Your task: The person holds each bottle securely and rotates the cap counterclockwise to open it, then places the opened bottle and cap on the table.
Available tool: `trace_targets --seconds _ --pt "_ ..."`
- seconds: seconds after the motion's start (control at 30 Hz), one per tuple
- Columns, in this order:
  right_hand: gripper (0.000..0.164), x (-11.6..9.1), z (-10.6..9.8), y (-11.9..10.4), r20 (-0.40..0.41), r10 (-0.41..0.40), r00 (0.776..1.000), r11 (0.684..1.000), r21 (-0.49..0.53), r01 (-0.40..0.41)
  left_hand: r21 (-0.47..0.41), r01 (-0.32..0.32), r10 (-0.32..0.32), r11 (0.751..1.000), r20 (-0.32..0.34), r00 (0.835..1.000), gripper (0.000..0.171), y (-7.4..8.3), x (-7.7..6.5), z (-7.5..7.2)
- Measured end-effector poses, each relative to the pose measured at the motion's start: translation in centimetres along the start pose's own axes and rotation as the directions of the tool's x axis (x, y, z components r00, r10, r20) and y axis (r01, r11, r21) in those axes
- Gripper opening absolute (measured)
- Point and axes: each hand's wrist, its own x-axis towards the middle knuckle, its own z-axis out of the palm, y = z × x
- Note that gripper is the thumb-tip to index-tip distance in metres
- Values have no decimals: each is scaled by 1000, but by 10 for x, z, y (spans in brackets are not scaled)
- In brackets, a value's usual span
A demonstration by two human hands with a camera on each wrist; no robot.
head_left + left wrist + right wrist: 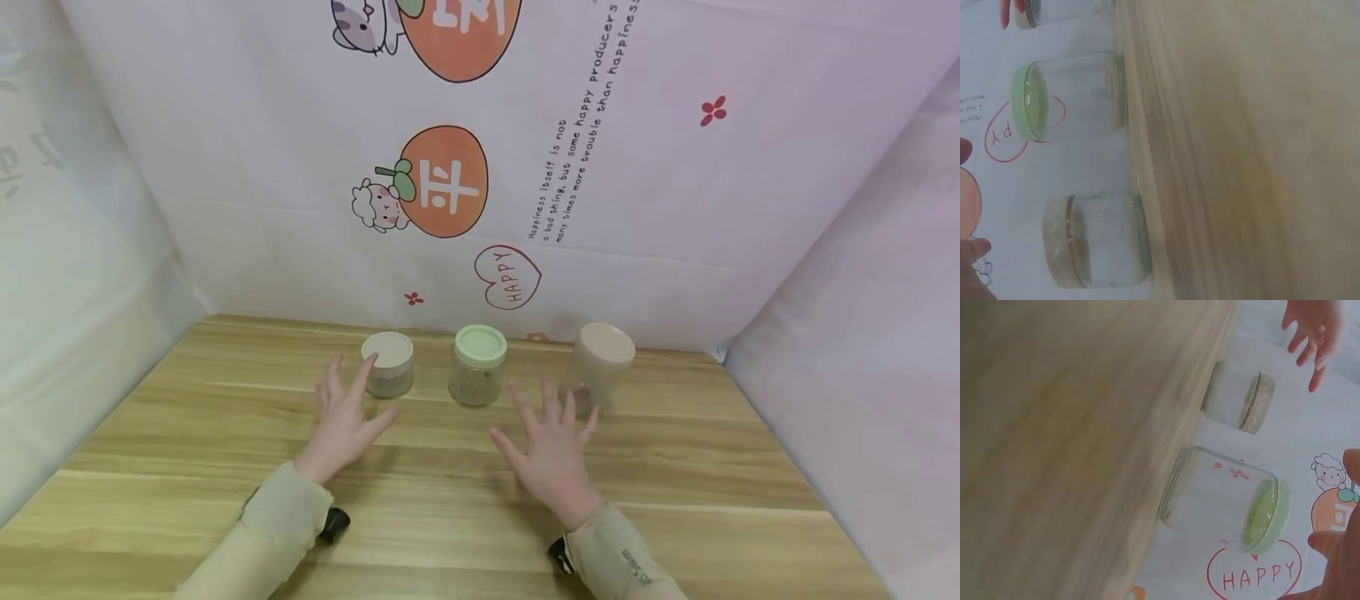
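"As you reached, how was your grip?"
"My left hand (342,427) and right hand (553,454) spread wide, empty. The white-lidded jar (392,373), green-lidded jar (477,371) and pink-lidded jar (603,354) stood near the surface's (682,408) far edge; slow closing seemed safest."

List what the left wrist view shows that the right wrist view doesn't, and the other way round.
Only the left wrist view: the third jar, cut off by the picture's top edge, and some small printed text on the backdrop.

Only the right wrist view: the printed sheep's face and a small red flower, seen through glass.

Both: the green-lidded jar, the pale-lidded jar, the red heart, the wooden table, and parts of the left hand and right hand.
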Motion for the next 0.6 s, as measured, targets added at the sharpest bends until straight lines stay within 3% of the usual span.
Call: trace_targets --seconds 0.13,0.27,0.6 --pt "69 1 2 -3 -7 -11 1000 1000 5 11 -103 72 -71 992 14 997 82 -8 15 7" --pt "68 2 2 -5 -17 -20 1000 1000 20 20 -184 89 -91 979 1 996 78 -13 28 11" --pt "67 4 4 -9 -11 -29 1000 999 26 29 -314 167 -162 935 43 986 79 -23 44 18"
